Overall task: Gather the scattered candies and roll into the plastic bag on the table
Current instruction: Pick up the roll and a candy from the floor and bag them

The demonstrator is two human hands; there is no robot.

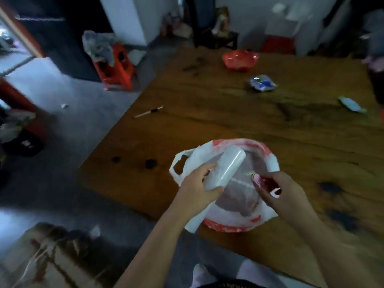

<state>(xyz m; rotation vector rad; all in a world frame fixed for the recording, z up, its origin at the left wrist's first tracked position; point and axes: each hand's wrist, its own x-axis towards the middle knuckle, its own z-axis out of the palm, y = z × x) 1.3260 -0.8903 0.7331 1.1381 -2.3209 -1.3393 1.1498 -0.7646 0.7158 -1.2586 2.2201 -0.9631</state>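
A white plastic bag with red print (268, 154) lies open near the front edge of the wooden table (228, 113). My left hand (197, 183) grips a white roll (224, 169) by its lower end, tilted over the bag's mouth. My right hand (278, 192) is at the bag's right rim, pinching pink-wrapped candies (258, 180) over the opening. A blue-and-white candy packet (262, 83) lies farther back on the table, and a pale blue wrapped candy (352, 104) rests near the right edge.
A red plastic bag (240, 59) sits at the table's far side. A thin pen-like stick (148, 112) lies on the left edge. A red stool (116, 67) stands on the grey floor to the left. Dark knots mark the wood.
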